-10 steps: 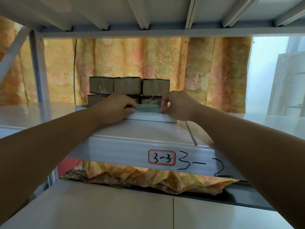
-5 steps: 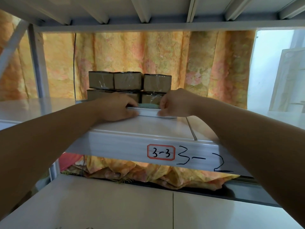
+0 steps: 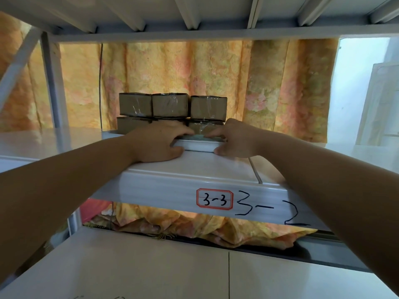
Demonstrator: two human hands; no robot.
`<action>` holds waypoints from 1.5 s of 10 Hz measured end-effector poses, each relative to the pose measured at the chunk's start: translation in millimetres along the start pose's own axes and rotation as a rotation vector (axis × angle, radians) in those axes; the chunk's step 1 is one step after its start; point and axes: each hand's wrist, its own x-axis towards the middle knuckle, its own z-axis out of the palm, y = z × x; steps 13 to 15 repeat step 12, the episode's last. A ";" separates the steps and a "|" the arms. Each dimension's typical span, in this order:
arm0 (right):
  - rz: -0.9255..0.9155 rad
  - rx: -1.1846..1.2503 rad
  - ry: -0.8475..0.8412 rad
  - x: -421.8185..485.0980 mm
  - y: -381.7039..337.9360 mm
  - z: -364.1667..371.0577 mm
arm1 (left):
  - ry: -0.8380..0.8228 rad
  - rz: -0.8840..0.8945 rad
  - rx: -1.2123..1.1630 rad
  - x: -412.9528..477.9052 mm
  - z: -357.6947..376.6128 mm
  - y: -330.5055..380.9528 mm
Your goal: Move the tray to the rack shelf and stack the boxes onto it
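Tray [image 3: 199,145] is seen lying flat on the rack shelf [image 3: 190,169], long axis running left to right, set back from the shelf's front edge. Brown taped boxes [image 3: 170,105] are stacked on it in two layers, three across, toward its far side. Near rim is gripped by both hands: left hand [image 3: 158,145] at the left part, right hand [image 3: 236,139] at the right part, fingers [image 3: 185,131] curled over the rim top, thumbs against its front face. Tray lies straight ahead of the fingers, touching them; both hands equally near. Coming move is judged a push or squaring along the shelf depth. Label "3-3" [image 3: 214,199] is noted on the shelf front.
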 end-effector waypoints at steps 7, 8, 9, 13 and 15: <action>0.069 -0.109 -0.057 2.7 -3.8 -11.0 | 0.017 -0.124 -0.236 10.0 4.9 -12.5; 0.099 -0.095 -0.010 4.1 -1.3 -11.4 | 0.083 -0.148 -0.173 11.3 3.7 -15.1; 0.087 -0.106 0.040 1.9 -2.6 -7.9 | 0.126 -0.163 -0.099 12.2 3.7 -12.4; -0.083 -0.072 0.033 1.7 -14.4 -1.0 | -0.056 0.009 -0.035 10.0 4.9 0.7; -0.083 -0.072 0.033 1.7 -14.4 -1.0 | -0.056 0.009 -0.035 10.0 4.9 0.7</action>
